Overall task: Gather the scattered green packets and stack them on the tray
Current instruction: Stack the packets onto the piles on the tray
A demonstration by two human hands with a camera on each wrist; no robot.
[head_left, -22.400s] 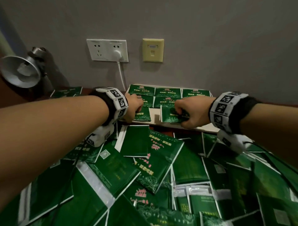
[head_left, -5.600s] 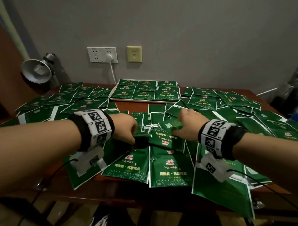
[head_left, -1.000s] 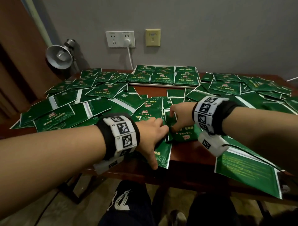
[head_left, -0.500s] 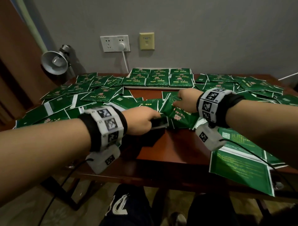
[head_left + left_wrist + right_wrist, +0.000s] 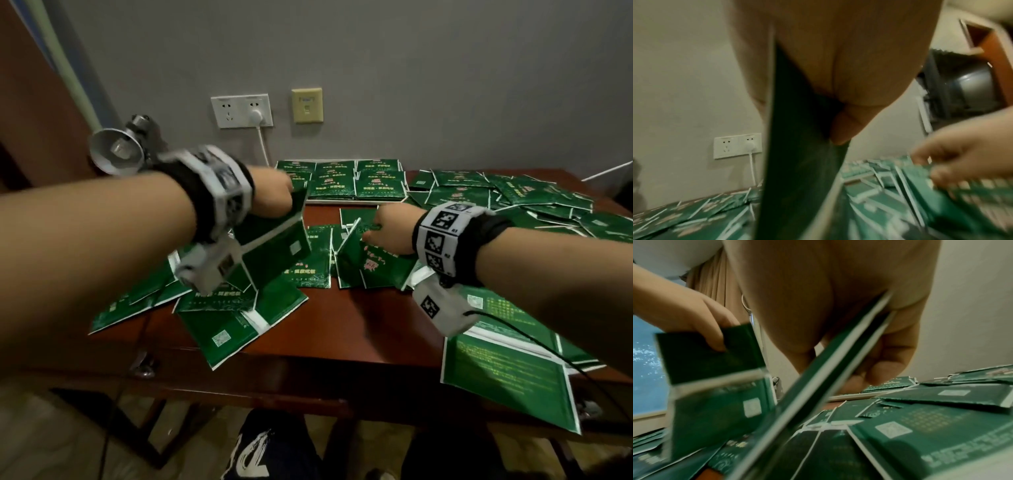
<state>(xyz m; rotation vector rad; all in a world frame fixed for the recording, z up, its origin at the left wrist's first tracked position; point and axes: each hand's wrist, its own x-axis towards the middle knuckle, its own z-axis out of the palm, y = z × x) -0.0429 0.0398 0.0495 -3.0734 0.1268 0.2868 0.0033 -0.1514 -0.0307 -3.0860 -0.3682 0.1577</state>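
Green foil packets (image 5: 462, 195) lie scattered over the brown table (image 5: 359, 325). At the back by the wall, a white tray (image 5: 356, 201) holds rows of stacked packets (image 5: 376, 185). My left hand (image 5: 287, 200) is raised above the table and pinches one packet (image 5: 277, 246) by its top edge, so it hangs down. In the left wrist view that packet (image 5: 797, 162) sits under my thumb (image 5: 844, 128). My right hand (image 5: 371, 233) is low over the table's middle and grips a couple of packets (image 5: 828, 369), tilted on edge.
A metal lamp (image 5: 116, 154) stands at the back left. A wall socket (image 5: 241, 111) has a white cord running down behind the tray. Packets overhang the front edge at the left (image 5: 233, 329) and right (image 5: 507, 377).
My left hand has risen from the front of the table and moved toward the tray, carrying one packet. My right hand stays near the middle, still gripping its packets.
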